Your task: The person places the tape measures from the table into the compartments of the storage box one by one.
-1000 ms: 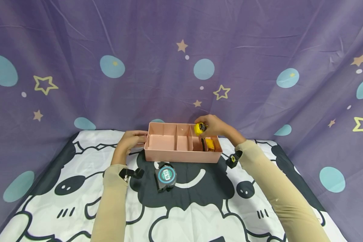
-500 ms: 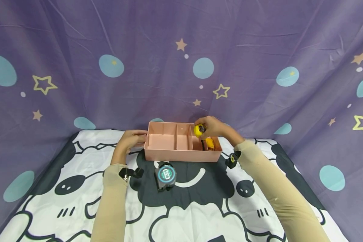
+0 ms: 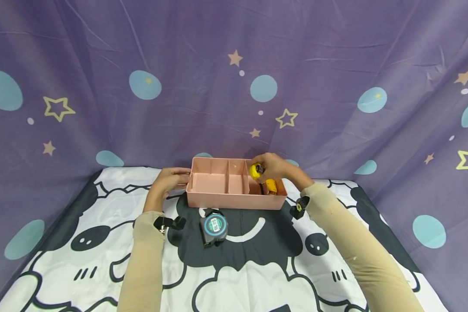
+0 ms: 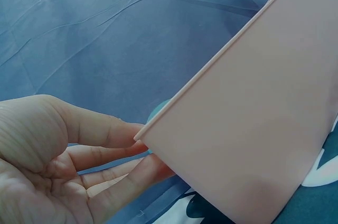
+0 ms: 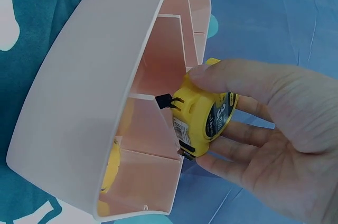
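My right hand [image 3: 274, 167] pinches a yellow tape measure [image 5: 198, 113] with a black label, thumb on one side and fingers on the other. It is above the right part of a pink divided box [image 3: 234, 202]. Inside that right part lies another yellow object [image 3: 271, 186] with a dark strap beside it, mostly hidden by the box wall in the right wrist view. My left hand [image 3: 167, 181] touches the box's left end with extended fingers; in the left wrist view the fingertips [image 4: 153, 166] meet the end wall near its rim corner.
A dark grey tape measure [image 3: 213, 228] with a blue ring lies on the cartoon-print cloth [image 3: 257, 286] in front of the box. Thin dividers [image 3: 228, 177] split the box into compartments. Behind it hangs a purple curtain [image 3: 203, 112] with stars.
My right hand has sunk slightly lower and nearer over the box, carrying the yellow tape measure. The left hand and the box have stayed in place.
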`<control>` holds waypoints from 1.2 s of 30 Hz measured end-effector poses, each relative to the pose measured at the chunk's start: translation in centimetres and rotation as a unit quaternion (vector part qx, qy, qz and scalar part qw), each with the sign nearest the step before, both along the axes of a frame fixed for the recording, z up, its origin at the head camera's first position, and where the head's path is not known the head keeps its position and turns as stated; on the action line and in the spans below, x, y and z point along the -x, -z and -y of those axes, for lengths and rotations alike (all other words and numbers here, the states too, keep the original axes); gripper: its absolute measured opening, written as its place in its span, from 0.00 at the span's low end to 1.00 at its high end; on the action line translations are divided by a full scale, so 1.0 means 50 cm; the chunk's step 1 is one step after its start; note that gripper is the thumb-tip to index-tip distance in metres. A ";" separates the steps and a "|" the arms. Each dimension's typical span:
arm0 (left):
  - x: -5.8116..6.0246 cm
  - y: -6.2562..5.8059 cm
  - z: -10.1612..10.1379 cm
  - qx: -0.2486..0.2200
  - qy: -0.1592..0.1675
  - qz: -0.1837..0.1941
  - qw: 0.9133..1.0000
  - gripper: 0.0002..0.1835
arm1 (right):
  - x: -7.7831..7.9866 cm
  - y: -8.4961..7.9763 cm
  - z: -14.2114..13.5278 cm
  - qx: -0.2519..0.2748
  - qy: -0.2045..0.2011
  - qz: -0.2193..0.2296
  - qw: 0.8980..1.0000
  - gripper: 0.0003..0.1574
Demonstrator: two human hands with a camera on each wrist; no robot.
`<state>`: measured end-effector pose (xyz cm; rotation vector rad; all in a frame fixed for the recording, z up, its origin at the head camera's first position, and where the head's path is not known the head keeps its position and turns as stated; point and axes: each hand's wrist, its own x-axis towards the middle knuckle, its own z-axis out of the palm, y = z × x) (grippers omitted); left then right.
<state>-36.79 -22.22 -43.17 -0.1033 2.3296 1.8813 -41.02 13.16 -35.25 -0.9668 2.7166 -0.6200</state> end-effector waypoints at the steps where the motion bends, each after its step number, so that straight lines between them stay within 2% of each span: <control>1: 0.000 0.000 0.000 0.000 0.000 -0.001 1.000 0.27 | 0.000 0.000 0.000 -0.003 -0.002 -0.001 1.000 0.34; 9: 0.000 -0.003 0.000 -0.006 0.001 0.009 1.000 0.27 | -0.002 0.001 0.002 -0.016 -0.009 -0.005 1.000 0.36; 20: -0.004 -0.002 -0.002 -0.006 0.008 -0.002 1.000 0.27 | 0.001 0.012 0.003 -0.021 -0.020 -0.023 0.999 0.37; 28: -0.001 -0.003 -0.001 -0.002 0.003 0.005 1.000 0.27 | 0.003 0.016 0.010 -0.021 -0.033 -0.044 0.998 0.32; 36: -0.002 -0.002 0.002 -0.001 0.002 0.010 1.000 0.27 | 0.003 0.019 0.015 -0.027 -0.025 -0.040 0.999 0.30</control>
